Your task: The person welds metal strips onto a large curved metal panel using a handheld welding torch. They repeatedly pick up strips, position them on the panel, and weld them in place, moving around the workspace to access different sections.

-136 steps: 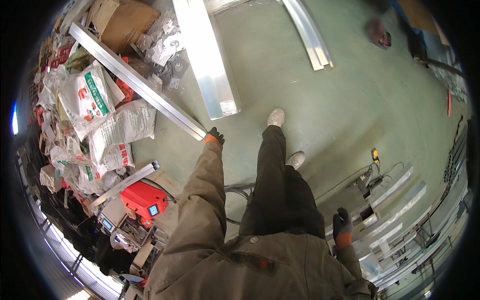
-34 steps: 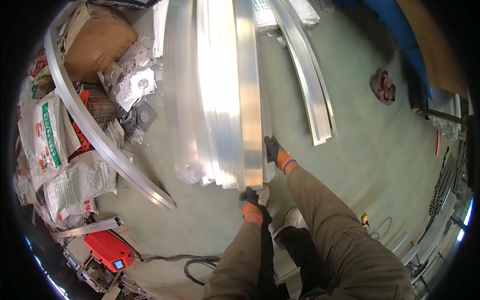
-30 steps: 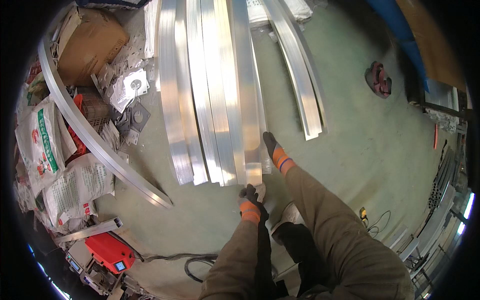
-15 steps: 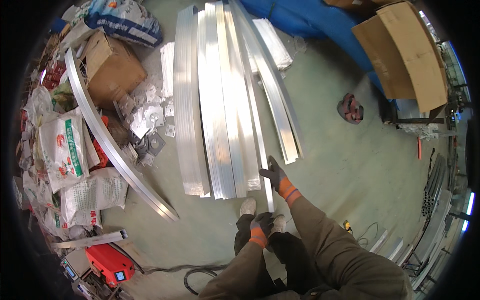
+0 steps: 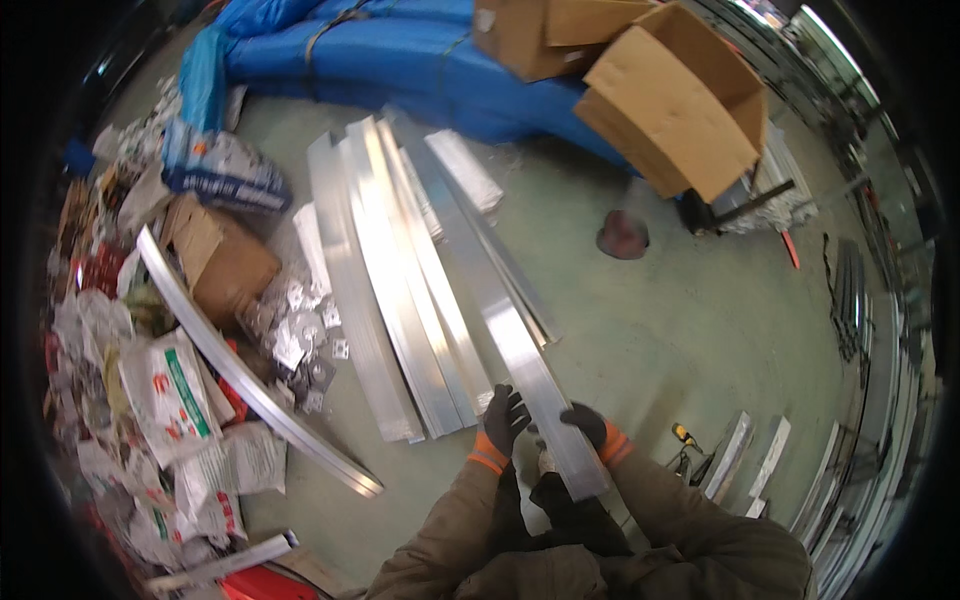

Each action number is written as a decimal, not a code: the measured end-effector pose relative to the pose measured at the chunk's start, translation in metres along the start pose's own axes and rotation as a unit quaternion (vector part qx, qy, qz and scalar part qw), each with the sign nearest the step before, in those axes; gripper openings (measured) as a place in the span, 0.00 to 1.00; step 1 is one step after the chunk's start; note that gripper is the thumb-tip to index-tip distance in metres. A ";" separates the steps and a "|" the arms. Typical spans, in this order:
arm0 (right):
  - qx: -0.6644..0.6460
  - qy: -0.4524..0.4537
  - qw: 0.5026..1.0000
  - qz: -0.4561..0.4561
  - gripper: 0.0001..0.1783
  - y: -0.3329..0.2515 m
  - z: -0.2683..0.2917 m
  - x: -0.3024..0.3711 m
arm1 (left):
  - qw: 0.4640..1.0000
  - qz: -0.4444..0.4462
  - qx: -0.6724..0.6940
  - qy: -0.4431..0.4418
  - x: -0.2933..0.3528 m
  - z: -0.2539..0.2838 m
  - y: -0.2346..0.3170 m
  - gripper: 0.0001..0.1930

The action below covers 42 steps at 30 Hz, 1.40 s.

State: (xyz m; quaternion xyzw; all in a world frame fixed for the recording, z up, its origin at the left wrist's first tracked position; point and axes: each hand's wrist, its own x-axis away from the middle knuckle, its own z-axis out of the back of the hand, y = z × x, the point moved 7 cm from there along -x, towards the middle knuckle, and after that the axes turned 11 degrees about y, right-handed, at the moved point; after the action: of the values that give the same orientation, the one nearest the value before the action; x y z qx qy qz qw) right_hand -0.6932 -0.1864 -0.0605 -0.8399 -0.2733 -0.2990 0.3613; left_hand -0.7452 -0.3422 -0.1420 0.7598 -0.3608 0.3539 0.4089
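Observation:
A long, silvery metal profile is lifted at its near end, its broad face turned up and its far part reaching over the floor. My right hand, in a dark glove with an orange cuff, grips its right edge near that end. On the other side, my left hand has its gloved fingers spread beside the profile's left edge and holds nothing. Left of the lifted piece lies a stack of similar metal profiles. More profiles lie on the floor under or beside its far part.
A single long profile lies at the left beside printed sacks and a cardboard box. Small metal plates are scattered nearby. Blue-wrapped bundles and an open carton stand at the back. Short profiles lie at the right.
The profile has been raised and turned so its broad face shows. My right hand still grips it; my left hand has come up from its near end, fingers spread. The view has shifted.

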 end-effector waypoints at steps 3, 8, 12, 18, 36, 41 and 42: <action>-0.006 -0.015 1.000 0.025 0.43 0.014 -0.008 0.093 | 0.987 0.034 0.047 -0.147 0.023 -0.056 0.021 0.31; 0.106 0.055 0.992 0.047 0.36 0.036 0.018 0.185 | 0.974 0.046 0.069 -0.211 0.076 -0.110 -0.008 0.22; 0.236 0.141 0.953 0.127 0.30 0.037 0.038 0.249 | 0.953 -0.133 -0.068 -0.264 0.132 -0.158 -0.013 0.25; 0.287 0.448 0.773 0.346 0.53 0.072 0.039 0.363 | 0.905 -0.224 -0.247 -0.265 0.252 -0.258 -0.064 0.27; -0.057 0.770 0.466 0.432 0.57 0.350 0.078 0.678 | 0.609 0.360 -0.482 -0.518 0.528 -0.257 -0.617 0.22; -0.110 0.784 0.408 0.455 0.49 0.393 0.106 0.690 | 0.536 0.154 -0.536 -0.633 0.547 -0.240 -0.695 0.16; -0.085 0.821 0.373 0.423 0.48 0.399 0.109 0.694 | 0.526 0.092 -0.557 -0.636 0.549 -0.241 -0.709 0.19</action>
State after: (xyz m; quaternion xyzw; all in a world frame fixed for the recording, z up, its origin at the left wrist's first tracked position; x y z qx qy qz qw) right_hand 0.0759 -0.1694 0.1873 -0.2141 0.5757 -0.6717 0.4141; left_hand 0.0588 0.0141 0.1553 0.3642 -0.7169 -0.4603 0.3762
